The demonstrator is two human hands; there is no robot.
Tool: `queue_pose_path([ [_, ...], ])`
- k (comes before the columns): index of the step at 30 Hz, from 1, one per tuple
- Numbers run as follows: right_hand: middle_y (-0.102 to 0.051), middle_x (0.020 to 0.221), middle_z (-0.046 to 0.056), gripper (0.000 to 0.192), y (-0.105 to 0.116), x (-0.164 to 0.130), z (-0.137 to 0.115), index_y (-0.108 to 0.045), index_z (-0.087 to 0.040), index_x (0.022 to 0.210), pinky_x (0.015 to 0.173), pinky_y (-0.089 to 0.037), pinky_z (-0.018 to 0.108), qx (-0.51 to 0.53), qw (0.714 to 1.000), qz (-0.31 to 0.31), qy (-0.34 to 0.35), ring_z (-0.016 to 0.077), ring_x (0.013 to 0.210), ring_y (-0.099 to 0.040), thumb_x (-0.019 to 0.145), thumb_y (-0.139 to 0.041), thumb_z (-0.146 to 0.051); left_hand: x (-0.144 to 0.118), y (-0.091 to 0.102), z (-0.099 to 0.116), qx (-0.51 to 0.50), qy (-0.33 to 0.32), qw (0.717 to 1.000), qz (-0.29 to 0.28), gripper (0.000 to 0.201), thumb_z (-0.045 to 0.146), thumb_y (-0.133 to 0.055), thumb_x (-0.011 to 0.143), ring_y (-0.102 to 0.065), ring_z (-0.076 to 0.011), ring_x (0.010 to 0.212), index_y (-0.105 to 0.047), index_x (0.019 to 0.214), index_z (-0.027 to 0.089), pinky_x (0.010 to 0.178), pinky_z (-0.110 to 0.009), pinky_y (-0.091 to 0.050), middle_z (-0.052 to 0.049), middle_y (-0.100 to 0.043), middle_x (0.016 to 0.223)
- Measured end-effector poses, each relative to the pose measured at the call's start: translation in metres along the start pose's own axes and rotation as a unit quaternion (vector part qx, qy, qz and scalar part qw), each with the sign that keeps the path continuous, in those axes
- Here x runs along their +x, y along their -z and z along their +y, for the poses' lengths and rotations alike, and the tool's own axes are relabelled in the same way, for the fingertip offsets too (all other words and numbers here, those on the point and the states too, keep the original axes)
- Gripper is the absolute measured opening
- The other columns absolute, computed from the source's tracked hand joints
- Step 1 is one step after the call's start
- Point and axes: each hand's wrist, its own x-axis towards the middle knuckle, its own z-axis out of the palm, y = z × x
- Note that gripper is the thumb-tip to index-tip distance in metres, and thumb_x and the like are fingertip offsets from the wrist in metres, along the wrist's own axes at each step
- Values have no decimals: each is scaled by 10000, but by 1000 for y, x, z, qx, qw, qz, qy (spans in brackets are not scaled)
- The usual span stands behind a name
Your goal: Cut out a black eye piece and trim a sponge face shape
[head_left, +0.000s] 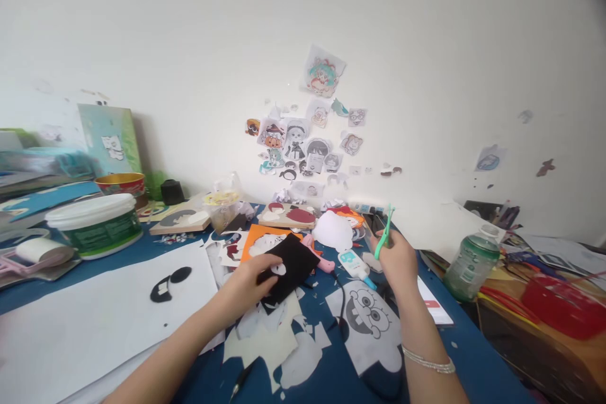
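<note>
My left hand [250, 281] pinches a black sheet [299, 264], with a small white paper cutout [278, 269] lying against it between thumb and fingers. In my right hand [398, 260] is a pair of green-handled scissors [386, 237], held upright; the blades are hard to make out. Between my hands, a glue bottle [353, 265] with a blue cap lies on its side. Just below it is a paper printed with a cartoon face [369, 315]. Beside the black sheet lies a pink tool [324, 262] with a black cable.
Paper scraps [265, 338] litter the blue tabletop [203, 385]. A large white sheet [95, 328] with black cut shapes [163, 290] covers the left. A white-lidded tub [101, 227] stands at back left, a green-tinted jar [473, 262] at right. Drawings [324, 72] hang on the wall.
</note>
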Motion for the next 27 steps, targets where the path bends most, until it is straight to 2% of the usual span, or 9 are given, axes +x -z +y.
queue_pose_path([
  [2,-631,783,43,225,0,0,0,-586,-227,820,531,-358,265,-3,1000,-1,-4,215,693,-545,695,-507,-396,-1,-5,1,48,-1,998,-51,434,398,-500,741,-495,-239,1122,-548,1149,257,928,-373,-425,-48,-538,1239],
  [5,-629,787,45,220,0,1,1,-593,-223,822,541,-362,264,3,1000,6,-2,210,689,-547,688,-517,-380,-3,-7,2,90,10,991,-94,535,472,-507,729,-450,-259,1172,-484,1224,271,935,-389,-414,-50,-452,1329],
  [8,-628,775,43,217,0,1,0,-595,-219,820,543,-365,261,14,1000,10,5,208,687,-549,682,-527,-371,-3,-7,-1,116,13,987,-110,620,546,-507,705,-424,-272,1197,-440,1262,282,924,-394,-419,-51,-413,1361],
  [15,-625,759,49,205,1,0,0,-600,-215,804,547,-366,261,20,999,23,8,210,684,-549,681,-531,-364,-2,-6,-2,159,-20,978,-132,684,601,-523,663,-411,-274,1211,-450,1262,280,965,-395,-375,-52,-390,1374],
  [19,-625,745,48,217,0,1,1,-606,-214,820,543,-365,258,26,999,31,10,208,679,-551,684,-525,-362,-2,-6,0,164,-14,978,-128,604,550,-456,733,-415,-259,1210,-459,1261,256,984,-393,-355,-50,-394,1368],
  [23,-628,768,50,217,0,1,2,-602,-211,812,528,-360,253,29,999,29,14,202,664,-552,685,-519,-365,-1,-5,3,121,4,987,-105,518,496,-379,787,-457,-252,1175,-499,1230,255,968,-377,-370,-35,-454,1328],
  [27,-630,777,44,210,1,2,3,-598,-220,817,513,-353,249,28,999,23,9,203,667,-555,685,-521,-364,2,1,6,44,67,995,-59,495,472,-306,822,-551,-246,1049,-524,1202,243,855,-338,-447,-56,-580,1197],
])
